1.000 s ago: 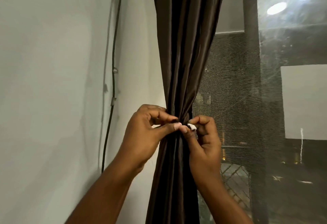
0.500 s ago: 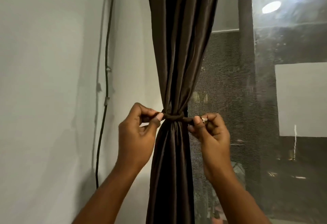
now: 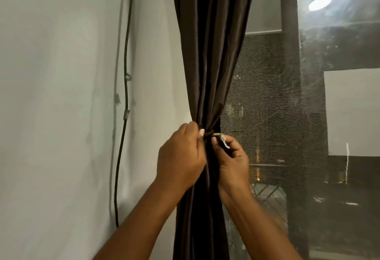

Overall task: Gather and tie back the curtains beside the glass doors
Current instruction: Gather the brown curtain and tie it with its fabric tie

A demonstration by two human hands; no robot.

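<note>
Hanging against the left edge of the glass door (image 3: 339, 116), the dark brown curtain (image 3: 211, 54) is drawn into a narrow bundle and cinched at its waist by a matching tie-back (image 3: 209, 132). The left hand (image 3: 181, 157) sits on the curtain's left side at that waist, fingers curled in against the fabric, thumb tip touching the knot; whether it actually pinches the tie I cannot tell. The right hand (image 3: 232, 161) is just right of the curtain, its thumb and fingers pinching the loose end of the tie-back, which ends in a small pale tip. Left of the curtain, a black cable (image 3: 125, 95) runs down the pale wall (image 3: 61, 95), held by a clip.
</note>
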